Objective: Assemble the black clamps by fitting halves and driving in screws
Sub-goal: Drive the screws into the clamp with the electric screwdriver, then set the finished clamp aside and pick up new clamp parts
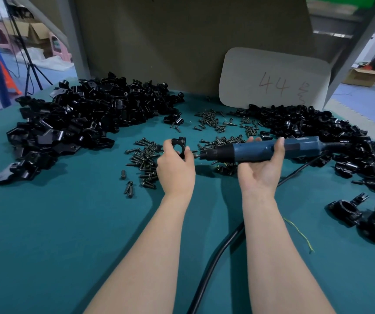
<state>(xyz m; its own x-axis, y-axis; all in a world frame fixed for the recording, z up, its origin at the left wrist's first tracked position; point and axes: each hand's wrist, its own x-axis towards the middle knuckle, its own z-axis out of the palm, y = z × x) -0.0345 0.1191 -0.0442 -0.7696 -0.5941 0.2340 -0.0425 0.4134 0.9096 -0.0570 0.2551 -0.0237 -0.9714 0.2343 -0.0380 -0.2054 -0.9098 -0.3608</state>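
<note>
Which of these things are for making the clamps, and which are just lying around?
For the job:
clamp in the left hand
screwdriver in the right hand
screws
clamp halves
finished clamps

Just lying about:
card marked 44
yellow thread
box
tripod

Head-worn view, down over table (57,234).

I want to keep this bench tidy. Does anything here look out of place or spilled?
A thin yellow-green strand lies on the green mat beside the right forearm; it matches no part here. The screws lie scattered loose on the mat, but they look like working stock, not a spill.
</note>
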